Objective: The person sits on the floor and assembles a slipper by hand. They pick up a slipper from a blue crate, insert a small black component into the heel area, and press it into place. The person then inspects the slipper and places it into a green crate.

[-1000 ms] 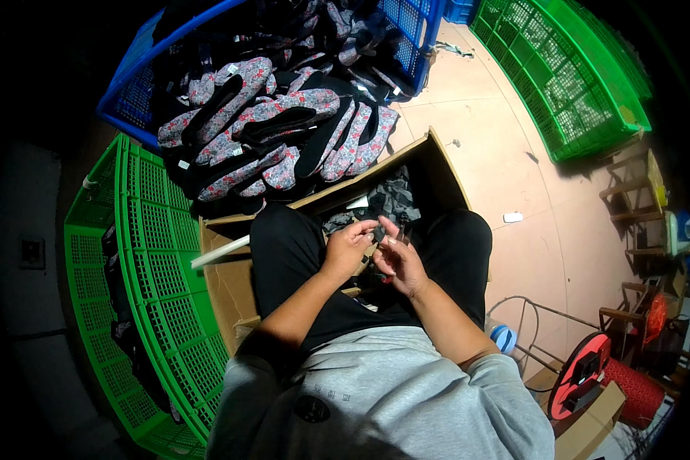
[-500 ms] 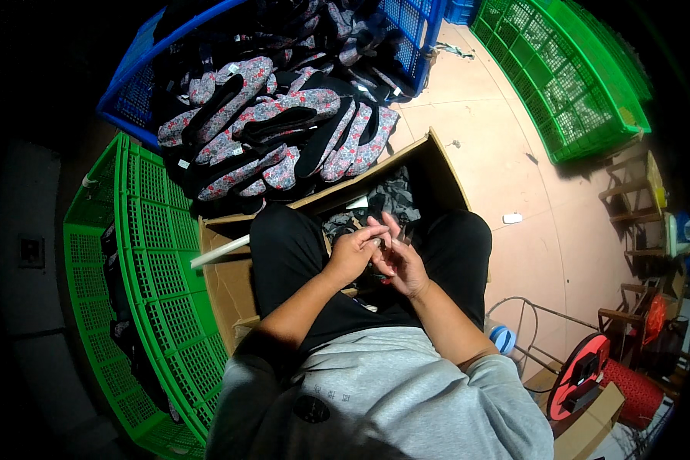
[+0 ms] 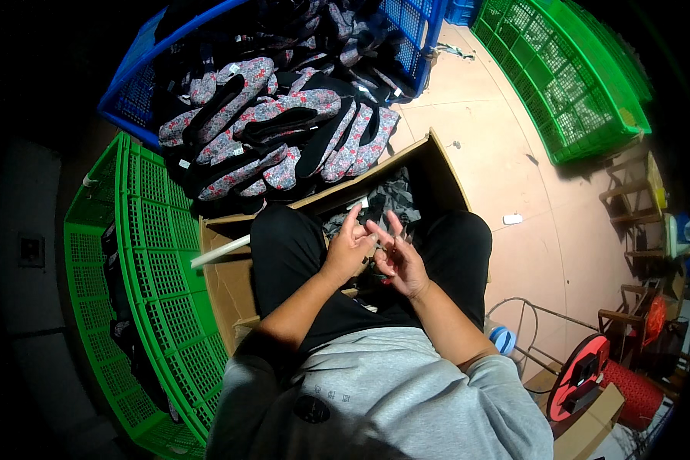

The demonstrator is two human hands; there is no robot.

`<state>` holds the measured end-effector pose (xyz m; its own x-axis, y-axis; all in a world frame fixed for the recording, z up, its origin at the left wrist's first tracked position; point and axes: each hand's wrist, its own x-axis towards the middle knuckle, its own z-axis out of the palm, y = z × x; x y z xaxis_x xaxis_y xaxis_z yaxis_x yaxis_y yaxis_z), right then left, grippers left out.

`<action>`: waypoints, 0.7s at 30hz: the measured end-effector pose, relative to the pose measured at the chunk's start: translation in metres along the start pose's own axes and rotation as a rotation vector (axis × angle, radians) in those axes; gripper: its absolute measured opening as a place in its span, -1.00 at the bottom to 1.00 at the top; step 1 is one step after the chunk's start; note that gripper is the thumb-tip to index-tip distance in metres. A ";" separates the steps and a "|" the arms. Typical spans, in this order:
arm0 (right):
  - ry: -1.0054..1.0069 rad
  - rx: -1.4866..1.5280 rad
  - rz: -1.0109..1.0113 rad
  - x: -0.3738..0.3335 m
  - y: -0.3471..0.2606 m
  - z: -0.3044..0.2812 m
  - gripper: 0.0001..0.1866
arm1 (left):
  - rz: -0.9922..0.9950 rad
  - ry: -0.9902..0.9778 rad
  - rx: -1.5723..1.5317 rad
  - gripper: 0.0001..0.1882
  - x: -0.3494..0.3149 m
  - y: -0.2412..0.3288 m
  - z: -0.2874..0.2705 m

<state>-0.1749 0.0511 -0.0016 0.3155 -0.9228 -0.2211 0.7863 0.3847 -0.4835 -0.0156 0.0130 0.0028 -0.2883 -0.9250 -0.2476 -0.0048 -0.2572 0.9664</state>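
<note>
— Any writing we can make out?
— We see small characters and a dark round mark (image 3: pixel 312 409) on the grey shirt (image 3: pixel 437 383), and little white tags (image 3: pixel 234 69) on the floral slipper-shaped pieces (image 3: pixel 303 103), too small for us to read.
— And the hands?
— We count two. The left hand (image 3: pixel 349 249) has its index finger raised; the right hand (image 3: pixel 403 267) has its fingers loosely spread, near the left's. Whether either pinches something small, we cannot tell.
— Where do the dark scraps (image 3: pixel 391 195) lie?
— Inside the one cardboard box (image 3: pixel 226 295) between the knees, just beyond the fingertips; they overlap too much for us to count.
— What bounds our room?
— A green crate (image 3: pixel 153 230) at left, the box's rim ahead; at right, floor (image 3: pixel 506 153) stretches out, bearing one small white object (image 3: pixel 512 218).
</note>
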 end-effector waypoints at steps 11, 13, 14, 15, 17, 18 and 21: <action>0.065 -0.109 0.029 -0.001 0.005 -0.001 -0.24 | -0.200 -0.093 -0.237 -0.65 0.005 -0.010 -0.009; 0.059 -0.118 0.031 -0.001 0.005 -0.002 -0.23 | -0.223 -0.101 -0.233 -0.69 0.006 -0.015 -0.011; 0.056 -0.126 0.032 -0.001 0.006 -0.002 -0.23 | -0.221 -0.104 -0.232 -0.71 0.006 -0.014 -0.011; 0.053 -0.134 0.032 -0.001 0.006 -0.003 -0.23 | -0.219 -0.108 -0.231 -0.73 0.006 -0.012 -0.010; 0.051 -0.182 0.048 0.000 0.006 -0.005 -0.23 | -0.226 -0.105 -0.229 -0.76 0.006 -0.011 -0.010; 0.050 -0.206 0.057 0.000 0.005 -0.005 -0.24 | -0.235 -0.098 -0.228 -0.77 0.006 -0.011 -0.011; 0.074 -0.221 0.076 0.000 0.004 0.003 -0.25 | -0.235 -0.074 -0.271 -0.79 0.005 -0.008 -0.007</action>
<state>-0.1700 0.0526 -0.0007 0.3232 -0.8901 -0.3213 0.6238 0.4558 -0.6350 -0.0101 0.0082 -0.0063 -0.3780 -0.8116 -0.4454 0.1719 -0.5342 0.8277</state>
